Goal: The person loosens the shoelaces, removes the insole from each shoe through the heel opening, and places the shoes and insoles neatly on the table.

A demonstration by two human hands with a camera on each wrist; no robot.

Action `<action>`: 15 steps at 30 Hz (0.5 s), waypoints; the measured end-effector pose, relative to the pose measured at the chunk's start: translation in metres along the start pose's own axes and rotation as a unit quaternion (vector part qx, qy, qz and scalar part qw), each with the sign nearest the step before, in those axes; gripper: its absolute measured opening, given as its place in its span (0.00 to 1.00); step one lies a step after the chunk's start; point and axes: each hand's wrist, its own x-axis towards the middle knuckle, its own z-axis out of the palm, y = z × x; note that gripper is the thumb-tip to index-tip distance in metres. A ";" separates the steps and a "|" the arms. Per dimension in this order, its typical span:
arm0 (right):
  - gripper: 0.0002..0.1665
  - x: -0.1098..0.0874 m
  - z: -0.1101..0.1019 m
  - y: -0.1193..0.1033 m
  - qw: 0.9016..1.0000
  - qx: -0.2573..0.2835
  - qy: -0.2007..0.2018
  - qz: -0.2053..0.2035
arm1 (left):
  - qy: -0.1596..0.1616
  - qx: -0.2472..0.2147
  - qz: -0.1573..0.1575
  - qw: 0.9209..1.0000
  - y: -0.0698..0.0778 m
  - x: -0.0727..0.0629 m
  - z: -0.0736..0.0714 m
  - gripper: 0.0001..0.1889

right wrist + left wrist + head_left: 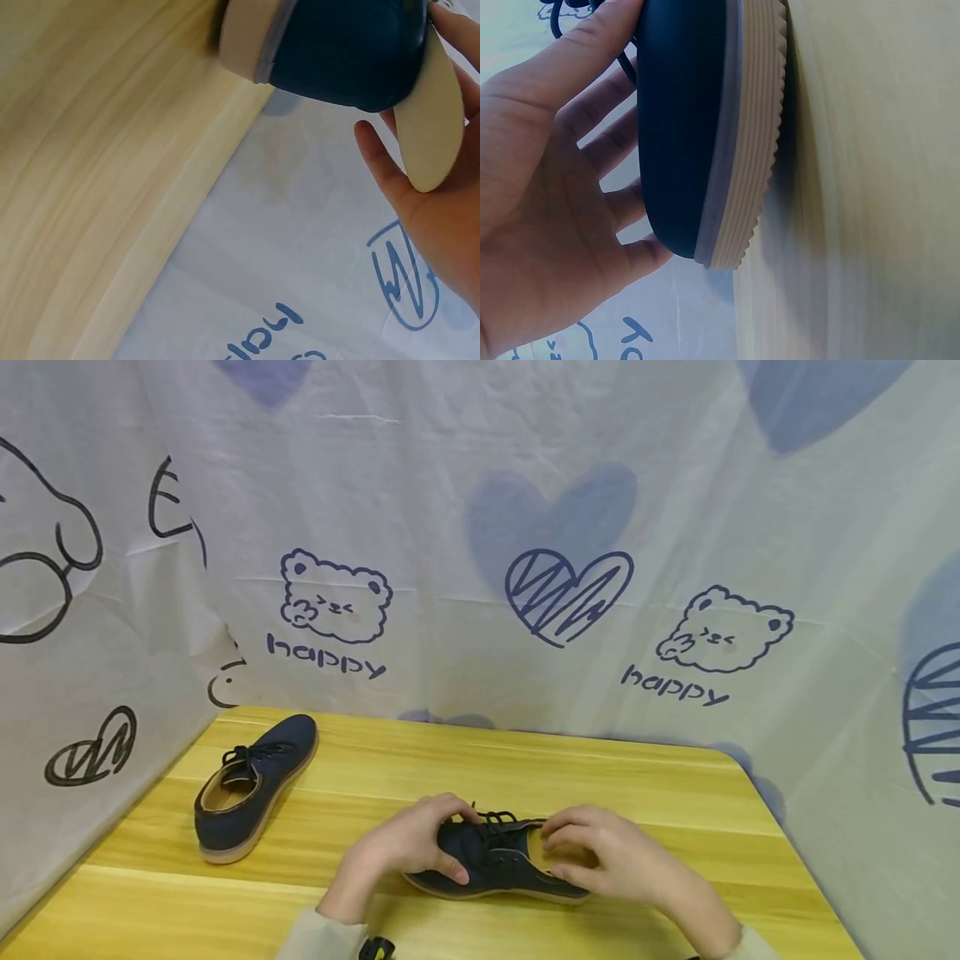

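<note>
A dark blue lace-up shoe (510,868) with a tan sole lies on the table in front of me, toe to the left. My left hand (408,839) grips its toe end, thumb on the near side and fingers across the far side. In the left wrist view the ribbed sole edge (754,142) and the thumb against the upper show clearly. At the shoe's opening, my right hand (618,860) holds a pale insole (431,112) whose rounded heel end sticks out past the shoe's heel (345,52). The insole's front part is hidden inside the shoe.
A matching blue shoe (258,785) stands at the left of the wooden table (360,768), toe pointing away. A white curtain (450,677) printed with hearts and bears hangs along the back and sides of the table.
</note>
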 end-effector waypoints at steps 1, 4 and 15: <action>0.10 -0.001 0.000 0.000 1.000 -0.001 0.000 -0.004 | 0.001 0.003 0.001 1.000 0.000 0.000 0.000 0.33; 0.08 -0.003 0.001 0.000 1.000 -0.006 0.002 -0.013 | 0.002 0.006 0.003 1.000 0.000 0.000 0.001 0.33; 0.04 -0.002 0.004 0.002 0.997 -0.016 0.027 -0.069 | 0.004 0.003 -0.003 1.000 0.002 -0.001 0.000 0.33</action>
